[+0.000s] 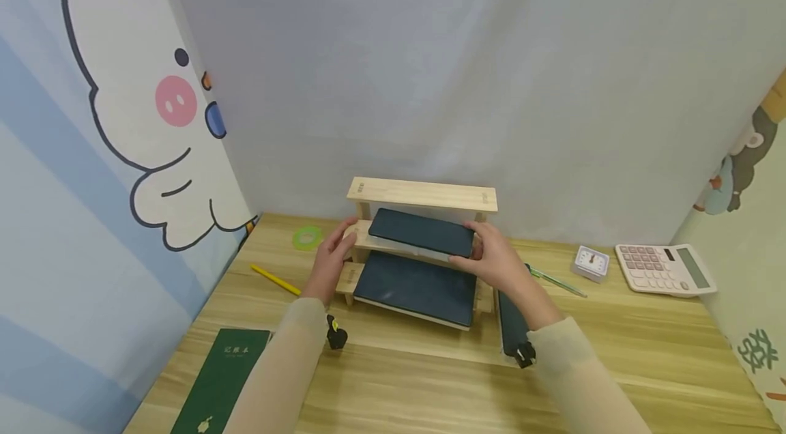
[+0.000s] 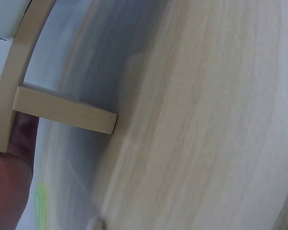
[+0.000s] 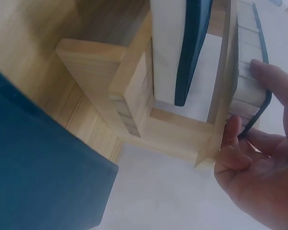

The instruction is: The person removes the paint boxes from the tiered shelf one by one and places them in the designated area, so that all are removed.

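A light wooden stepped rack [image 1: 422, 193] stands against the back wall. On its middle step lies a dark blue notebook [image 1: 420, 232], white page edges facing front. My right hand [image 1: 500, 260] pinches this notebook's right end, thumb at the front and fingers behind; the right wrist view shows a fingertip on the page edges [image 3: 246, 50]. My left hand [image 1: 331, 260] grips the left end of the middle step, some fingers hidden behind the wood in the left wrist view. A larger dark blue notebook [image 1: 414, 287] rests on the lowest step.
Another dark notebook [image 1: 511, 321] lies right of the rack, partly under my right forearm. Beyond it are a green pen [image 1: 555, 280], a small clock [image 1: 591, 263] and a calculator [image 1: 666, 270]. Leftward lie a tape roll [image 1: 307, 238], a yellow pencil [image 1: 274, 279] and a green account book [image 1: 221, 379].
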The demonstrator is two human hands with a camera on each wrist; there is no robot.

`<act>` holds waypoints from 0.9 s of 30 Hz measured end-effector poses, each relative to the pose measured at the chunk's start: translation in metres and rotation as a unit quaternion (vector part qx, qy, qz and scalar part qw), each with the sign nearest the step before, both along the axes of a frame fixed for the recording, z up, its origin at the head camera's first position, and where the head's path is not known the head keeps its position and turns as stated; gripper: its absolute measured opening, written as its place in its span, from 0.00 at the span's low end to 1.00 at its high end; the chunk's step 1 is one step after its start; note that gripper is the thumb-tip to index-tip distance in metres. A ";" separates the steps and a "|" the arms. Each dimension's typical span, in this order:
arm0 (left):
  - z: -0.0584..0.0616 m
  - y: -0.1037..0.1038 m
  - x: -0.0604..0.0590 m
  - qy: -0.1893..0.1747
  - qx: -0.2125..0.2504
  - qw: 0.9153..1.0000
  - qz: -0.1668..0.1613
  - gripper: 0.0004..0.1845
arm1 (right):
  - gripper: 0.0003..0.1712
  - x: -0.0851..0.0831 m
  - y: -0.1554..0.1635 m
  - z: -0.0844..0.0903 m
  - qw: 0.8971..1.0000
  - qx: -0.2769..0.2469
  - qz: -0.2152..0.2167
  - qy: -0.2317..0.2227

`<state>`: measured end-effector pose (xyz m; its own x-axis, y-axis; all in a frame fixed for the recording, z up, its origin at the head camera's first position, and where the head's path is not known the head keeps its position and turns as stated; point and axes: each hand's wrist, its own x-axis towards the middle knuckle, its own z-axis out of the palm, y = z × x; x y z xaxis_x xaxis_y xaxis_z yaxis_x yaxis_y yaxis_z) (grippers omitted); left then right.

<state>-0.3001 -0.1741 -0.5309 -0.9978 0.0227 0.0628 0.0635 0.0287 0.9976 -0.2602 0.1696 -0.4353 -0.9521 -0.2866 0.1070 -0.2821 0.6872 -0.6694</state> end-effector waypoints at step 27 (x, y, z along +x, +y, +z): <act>0.011 0.002 0.005 0.004 0.004 1.000 0.002 0.26 | 0.46 0.021 0.028 -0.007 0.998 0.006 -0.058 0.014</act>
